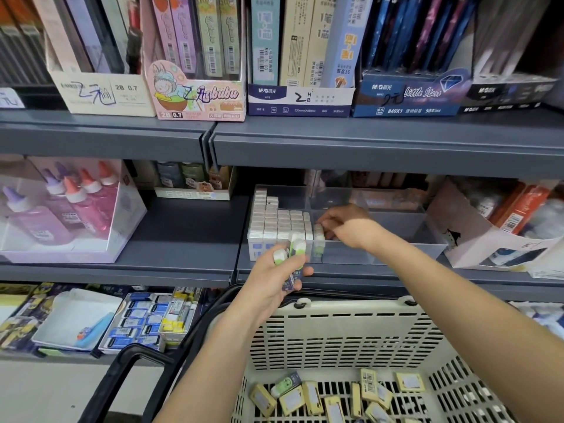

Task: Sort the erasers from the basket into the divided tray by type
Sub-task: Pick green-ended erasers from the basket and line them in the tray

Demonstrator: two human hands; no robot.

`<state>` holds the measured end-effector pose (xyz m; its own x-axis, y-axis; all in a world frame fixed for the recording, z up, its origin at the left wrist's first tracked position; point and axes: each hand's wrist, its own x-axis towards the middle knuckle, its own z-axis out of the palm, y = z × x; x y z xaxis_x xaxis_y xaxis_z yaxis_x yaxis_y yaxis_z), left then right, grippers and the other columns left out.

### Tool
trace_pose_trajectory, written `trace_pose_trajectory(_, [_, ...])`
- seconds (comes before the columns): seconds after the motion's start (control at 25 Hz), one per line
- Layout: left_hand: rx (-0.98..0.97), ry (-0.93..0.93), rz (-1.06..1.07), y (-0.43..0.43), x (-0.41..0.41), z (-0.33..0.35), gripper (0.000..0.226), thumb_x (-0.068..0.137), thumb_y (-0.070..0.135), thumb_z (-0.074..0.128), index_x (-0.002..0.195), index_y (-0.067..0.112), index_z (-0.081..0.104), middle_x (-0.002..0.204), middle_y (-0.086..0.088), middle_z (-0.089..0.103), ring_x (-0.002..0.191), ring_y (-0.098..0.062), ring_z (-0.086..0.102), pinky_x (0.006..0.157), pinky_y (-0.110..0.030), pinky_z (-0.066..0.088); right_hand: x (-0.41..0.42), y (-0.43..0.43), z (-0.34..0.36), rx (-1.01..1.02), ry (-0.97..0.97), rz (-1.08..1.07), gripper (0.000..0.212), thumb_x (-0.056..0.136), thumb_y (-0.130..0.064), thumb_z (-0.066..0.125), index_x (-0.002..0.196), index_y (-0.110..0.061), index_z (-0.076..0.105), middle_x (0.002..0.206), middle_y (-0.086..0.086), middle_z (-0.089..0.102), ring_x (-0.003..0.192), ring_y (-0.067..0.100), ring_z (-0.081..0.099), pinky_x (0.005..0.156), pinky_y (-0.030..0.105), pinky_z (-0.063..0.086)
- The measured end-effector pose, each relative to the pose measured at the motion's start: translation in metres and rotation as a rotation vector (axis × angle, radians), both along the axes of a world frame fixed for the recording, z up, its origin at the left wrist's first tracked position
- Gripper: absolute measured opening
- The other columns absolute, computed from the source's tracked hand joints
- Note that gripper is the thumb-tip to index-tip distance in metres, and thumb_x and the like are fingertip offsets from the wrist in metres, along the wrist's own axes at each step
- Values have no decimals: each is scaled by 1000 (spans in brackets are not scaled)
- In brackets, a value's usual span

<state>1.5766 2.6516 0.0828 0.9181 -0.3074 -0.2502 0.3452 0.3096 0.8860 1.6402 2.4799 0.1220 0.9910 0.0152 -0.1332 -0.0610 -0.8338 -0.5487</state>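
While glue bottles point(76, 203) stand at nine o'clock, the left grip point(274, 279) clamps about three erasers point(296, 247); the right grip point(345, 227) pinches one eraser point(319, 233) in the tray point(381, 247).

Cream box point(100, 93) "2B 0.7"; pink box point(198, 97) "2B 0.7"; white box point(300, 100) "M&G"; dark blue box point(409, 97) "M&G", "Little Stars", "840X1".

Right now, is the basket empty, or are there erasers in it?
Not empty. Several yellow-sleeved erasers and one green-sleeved eraser lie on the floor of the basket.
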Motion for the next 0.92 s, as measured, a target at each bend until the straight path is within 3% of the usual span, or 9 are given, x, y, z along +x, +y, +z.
trace_pose_trajectory(0.08, [-6,-22,4,0,-2,0,18,90,7,58,106,9,52,87,-5,69,72,-16,68,45,-19,41,-3,-4,3,41,-13,-11,24,96,-10,43,112,-14,61,108,8,66,98,25,64,92,36,49])
trace_pose_trajectory(0.24, [-36,-32,-17,2,-2,0,15,89,14,59,104,12,57,93,-6,70,79,-21,71,44,-19,42,-26,-4,12,95,-215,89,25,93,-8,46,106,-20,64,90,-8,65,92,16,64,81,21,46])
trace_pose_trajectory(0.32, [-50,-23,-24,2,-3,0,17,88,17,59,104,14,59,88,-4,68,78,-22,71,43,-19,41,-39,-1,14,178,-185,211,24,92,-10,53,108,-22,65,90,-11,64,87,9,63,82,20,46])
trace_pose_trajectory(0.48, [-56,-65,-81,3,-4,-1,31,82,24,60,110,13,60,85,-2,72,74,-20,70,43,-18,41,-51,3,16,398,-95,279,20,88,-4,59,103,-15,64,85,1,64,78,11,61,84,26,51])
trace_pose_trajectory(0.64, [-23,-90,-56,2,-3,-5,19,89,13,57,108,15,61,87,-2,73,79,-19,71,45,-18,41,-51,-5,25,457,-71,200,14,89,-9,59,88,-23,61,72,-2,67,63,4,65,63,17,51])
trace_pose_trajectory(0.76, [-4,-96,-34,2,-1,-7,18,90,8,57,107,14,58,90,-3,74,76,-15,69,46,-18,42,-36,-21,36,503,-140,40,19,90,-8,57,85,-26,56,75,2,67,57,3,66,52,15,49])
trace_pose_trajectory(0.92, [12,-98,-40,2,0,-8,18,90,10,58,108,16,58,91,-6,74,74,-13,68,47,-19,43,-9,-25,30,170,-208,-133,10,87,-20,62,85,-26,53,88,3,69,85,22,67,83,32,51])
